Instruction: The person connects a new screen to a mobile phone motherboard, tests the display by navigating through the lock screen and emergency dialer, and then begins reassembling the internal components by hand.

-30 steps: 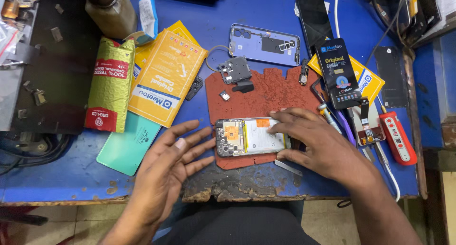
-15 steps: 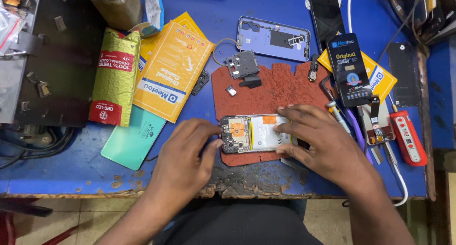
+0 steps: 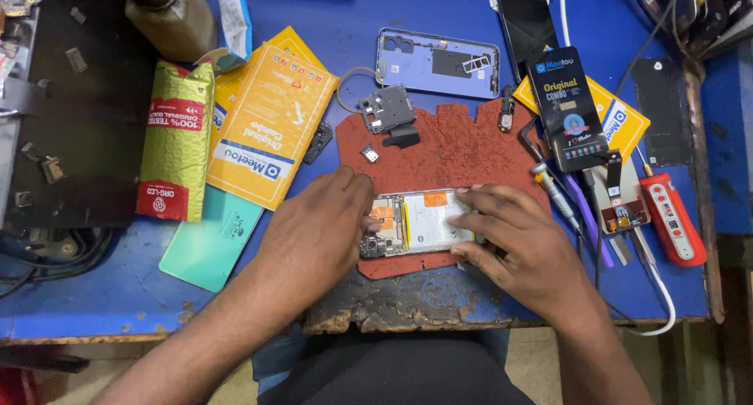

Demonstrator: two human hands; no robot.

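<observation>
An opened phone (image 3: 420, 223) with its back off lies on a worn red mat (image 3: 455, 142) near the front edge of a blue table (image 3: 353, 28). My left hand (image 3: 318, 232) rests over the phone's left end, fingertips on the orange-taped board area. My right hand (image 3: 514, 244) grips the phone's right end, thumb below and fingers along the top edge. A lilac back cover (image 3: 437, 63) lies beyond the mat. A small dark bracket plate (image 3: 387, 108) and loose small parts sit on the mat's far left.
Yellow and green-red packets (image 3: 267, 126) and a teal sheet (image 3: 210, 238) lie to the left. A black box (image 3: 568, 107), screwdrivers (image 3: 553, 197) and a red tool (image 3: 671, 220) lie to the right. A bottle (image 3: 165, 16) stands at the back left.
My left hand moved right from the bare table onto the phone's left end. My right hand stayed on the phone's right end.
</observation>
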